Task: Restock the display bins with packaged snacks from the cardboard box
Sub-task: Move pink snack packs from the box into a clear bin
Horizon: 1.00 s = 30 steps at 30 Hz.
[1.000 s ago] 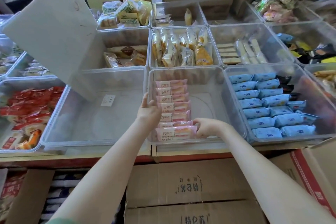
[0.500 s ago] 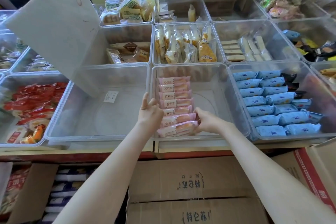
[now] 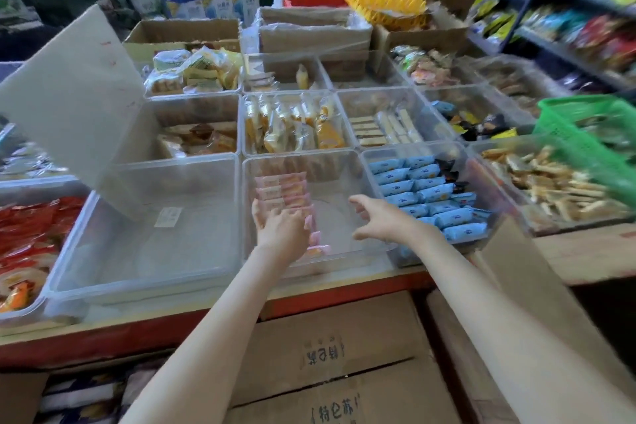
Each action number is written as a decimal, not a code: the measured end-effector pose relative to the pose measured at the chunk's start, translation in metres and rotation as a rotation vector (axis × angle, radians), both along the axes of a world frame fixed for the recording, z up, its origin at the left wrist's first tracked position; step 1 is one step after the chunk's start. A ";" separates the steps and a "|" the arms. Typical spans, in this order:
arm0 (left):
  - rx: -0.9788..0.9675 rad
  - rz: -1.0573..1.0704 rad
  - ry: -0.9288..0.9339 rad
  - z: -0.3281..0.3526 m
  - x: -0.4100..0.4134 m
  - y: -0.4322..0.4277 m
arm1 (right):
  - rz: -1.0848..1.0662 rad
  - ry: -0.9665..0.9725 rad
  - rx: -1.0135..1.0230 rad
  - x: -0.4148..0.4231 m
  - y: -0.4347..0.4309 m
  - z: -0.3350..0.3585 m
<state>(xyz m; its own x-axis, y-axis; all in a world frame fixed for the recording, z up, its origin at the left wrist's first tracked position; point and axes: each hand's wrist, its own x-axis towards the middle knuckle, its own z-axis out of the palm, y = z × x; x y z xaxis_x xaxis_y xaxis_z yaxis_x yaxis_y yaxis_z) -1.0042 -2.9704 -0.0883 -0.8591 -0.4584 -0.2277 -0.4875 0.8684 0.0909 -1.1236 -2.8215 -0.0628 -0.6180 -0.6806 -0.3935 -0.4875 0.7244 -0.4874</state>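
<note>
Bin [image 3: 339,213] holds pink snack packs [image 3: 280,184]; left hand [image 3: 280,229] flat on them, grip apart; right hand [image 3: 382,220] grip apart, empty.

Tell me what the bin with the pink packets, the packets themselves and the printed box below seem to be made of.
Bin: clear rigid plastic, see-through walls. Pink packets: likely thin plastic film, flat sealed ends. Box: brown cardboard, matte, printed, with a flap seam.

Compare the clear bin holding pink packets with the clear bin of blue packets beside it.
The pink-packet bin holds one row along its left side, its floor mostly bare; the blue-packet bin holds two rows. The left hand rests on the pink packets; no hand touches the blue packets. Both are clear plastic bins in the front row.
</note>
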 end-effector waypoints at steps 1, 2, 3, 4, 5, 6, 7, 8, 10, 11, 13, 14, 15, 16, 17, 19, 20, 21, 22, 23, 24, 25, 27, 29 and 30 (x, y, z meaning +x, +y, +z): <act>0.027 -0.014 0.050 0.014 -0.006 0.022 | -0.013 0.035 -0.026 0.000 0.014 0.016; 0.054 -0.040 0.100 0.029 -0.012 0.047 | -0.026 0.064 -0.052 0.000 0.029 0.032; 0.081 -0.074 0.153 0.043 -0.017 0.073 | -0.041 0.090 -0.077 0.000 0.046 0.048; 0.111 -0.111 0.201 0.056 -0.021 0.101 | -0.058 0.111 -0.101 -0.001 0.065 0.063; 0.142 -0.152 0.246 0.069 -0.025 0.129 | -0.072 0.135 -0.119 -0.002 0.086 0.077; 0.171 -0.195 0.290 0.081 -0.027 0.157 | -0.085 0.167 -0.132 -0.002 0.108 0.089; 0.197 -0.239 0.327 0.090 -0.029 0.186 | -0.098 0.206 -0.140 -0.003 0.133 0.100; 0.219 -0.279 0.358 0.098 -0.030 0.216 | -0.112 0.242 -0.147 -0.004 0.160 0.108; 0.239 -0.340 0.406 0.108 -0.034 0.273 | -0.143 0.286 -0.167 -0.008 0.220 0.117; 0.240 -0.362 0.422 0.110 -0.037 0.301 | -0.154 0.301 -0.173 -0.011 0.254 0.118; 0.238 -0.387 0.405 0.108 -0.049 0.356 | -0.182 0.315 -0.162 -0.019 0.322 0.114; 0.237 -0.387 0.366 0.106 -0.057 0.383 | -0.210 0.298 -0.149 -0.023 0.355 0.109; 0.237 -0.380 0.317 0.102 -0.066 0.410 | -0.241 0.273 -0.131 -0.027 0.388 0.102; 0.243 -0.370 0.277 0.097 -0.075 0.437 | -0.268 0.244 -0.105 -0.031 0.418 0.091; 0.261 -0.359 0.256 0.090 -0.084 0.463 | -0.286 0.214 -0.076 -0.034 0.445 0.080; 0.309 -0.331 0.243 0.071 -0.101 0.507 | -0.293 0.148 -0.014 -0.042 0.487 0.053; 0.328 -0.317 0.224 0.059 -0.107 0.524 | -0.281 0.118 0.016 -0.045 0.502 0.040; 0.344 -0.302 0.191 0.045 -0.111 0.537 | -0.267 0.095 0.046 -0.048 0.513 0.027; 0.355 -0.288 0.150 0.030 -0.114 0.545 | -0.252 0.083 0.073 -0.052 0.522 0.014; 0.363 -0.272 0.111 0.016 -0.116 0.549 | -0.236 0.073 0.098 -0.057 0.529 0.002; 0.369 -0.257 0.076 0.001 -0.118 0.550 | -0.221 0.059 0.117 -0.062 0.535 -0.011; 0.371 -0.247 0.049 -0.013 -0.121 0.548 | -0.213 0.038 0.130 -0.069 0.540 -0.023; 0.384 -0.237 0.013 -0.039 -0.131 0.543 | -0.200 -0.005 0.148 -0.085 0.546 -0.046; 0.428 -0.227 -0.067 -0.065 -0.141 0.538 | -0.152 -0.031 0.187 -0.101 0.546 -0.066; 0.447 -0.229 -0.111 -0.078 -0.147 0.536 | -0.117 -0.038 0.217 -0.108 0.544 -0.077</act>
<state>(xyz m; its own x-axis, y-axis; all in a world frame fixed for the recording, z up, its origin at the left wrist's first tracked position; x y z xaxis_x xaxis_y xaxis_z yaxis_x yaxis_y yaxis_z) -1.1517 -2.4344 -0.1667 -0.8854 -0.0988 -0.4543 -0.3176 0.8421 0.4359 -1.2321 -2.2778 -0.1395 -0.6697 -0.5023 -0.5469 -0.3787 0.8646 -0.3304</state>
